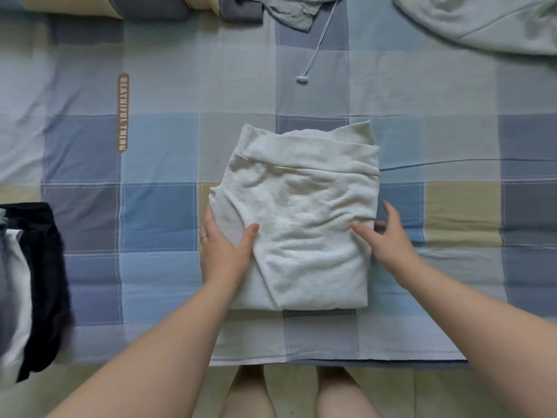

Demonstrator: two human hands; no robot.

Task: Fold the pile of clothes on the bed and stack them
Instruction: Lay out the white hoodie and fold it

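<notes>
Now the folded cream garment (298, 215), lying mid-bed (150, 206) toward the near edge, is being squared off, with the left hand (223, 251) pressed flat-fingered against its left side and the right hand (388, 239) spread loosely at its right. Both hands probably need sliding underneath for carrying it to the folded stack (39, 282) at the left edge.

Off-white knit garment (297, 218): folded into a rough rectangle, ribbed band at far edge, flat on bed (156, 206), centre near side. Surface creased.
Stack (27, 285) at left edge: black piece on top, white and grey beneath; blurred, count unclear.
Pale green garment (482, 22), far right: unfolded, rumpled.
Grey garment (289, 10), far centre: crumpled, possibly drawstring trousers.
</notes>
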